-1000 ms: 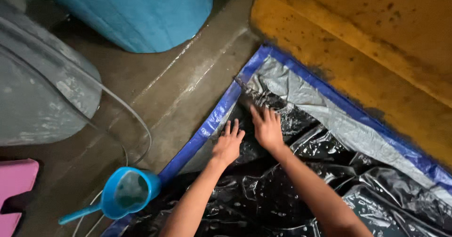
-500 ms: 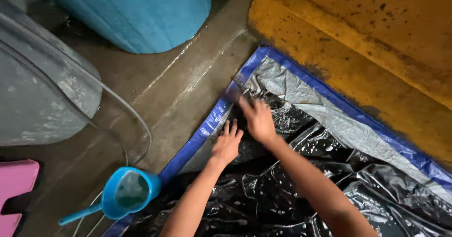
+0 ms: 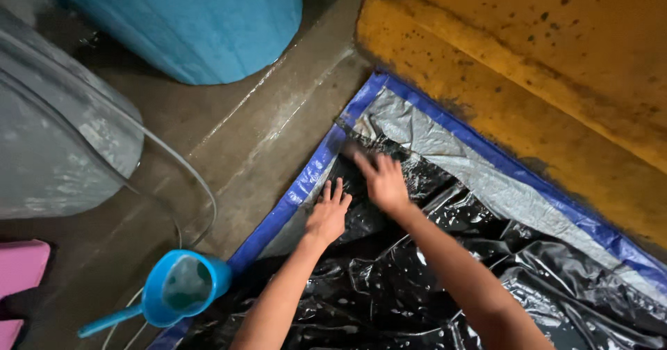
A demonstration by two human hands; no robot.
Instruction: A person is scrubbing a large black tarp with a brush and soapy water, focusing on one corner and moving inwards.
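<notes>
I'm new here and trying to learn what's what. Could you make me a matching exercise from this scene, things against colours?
Things:
1. scoop with handle
2. wet plastic sheet under the hands
3. raised ledge
4. object at the left edge

Colours:
A. yellow
B. pink
C. blue
D. black

Pairs: 1-C, 2-D, 3-A, 4-B

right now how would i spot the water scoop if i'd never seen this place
Start at the big blue barrel at the top and follow the wet concrete floor down to the bottom left. The scoop sits there beside the tarp's blue edge, left of the left hand. It is the only small round blue dipper with a straight handle.
</notes>
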